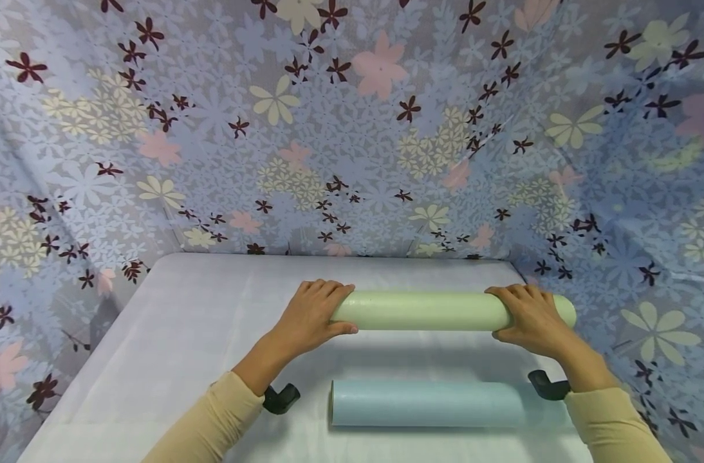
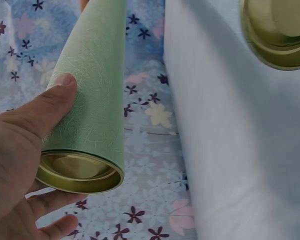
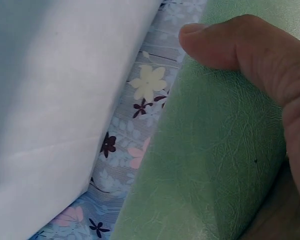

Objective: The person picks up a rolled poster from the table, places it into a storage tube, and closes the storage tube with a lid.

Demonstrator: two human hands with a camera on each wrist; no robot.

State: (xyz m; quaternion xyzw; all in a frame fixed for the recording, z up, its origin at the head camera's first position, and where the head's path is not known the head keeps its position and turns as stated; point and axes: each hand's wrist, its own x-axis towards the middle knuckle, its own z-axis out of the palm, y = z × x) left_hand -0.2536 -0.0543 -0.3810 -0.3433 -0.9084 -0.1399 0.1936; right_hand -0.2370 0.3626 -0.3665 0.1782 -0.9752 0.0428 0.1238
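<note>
A long light-green tube [image 1: 421, 310] is held level by both hands, above the far part of the table. My left hand [image 1: 315, 310] grips it near its left end; in the left wrist view the thumb lies along the textured side, beside a recessed gold metal end cap [image 2: 77, 167]. Toward the other end my right hand [image 1: 531, 316] grips the tube, its thumb across the green surface [image 3: 215, 150] in the right wrist view. A light-blue tube [image 1: 427, 404] lies on the table nearer me, apart from both hands, its gold end [image 2: 285, 55] showing in the left wrist view.
The table [image 1: 201, 321] has a white cover. Patterned floral cloth [image 1: 352, 128] hangs behind it and at both sides. Dark curved pieces show at each wrist, the left one [image 1: 281, 399] and the right one [image 1: 547, 386]; the right one overlaps the blue tube in view.
</note>
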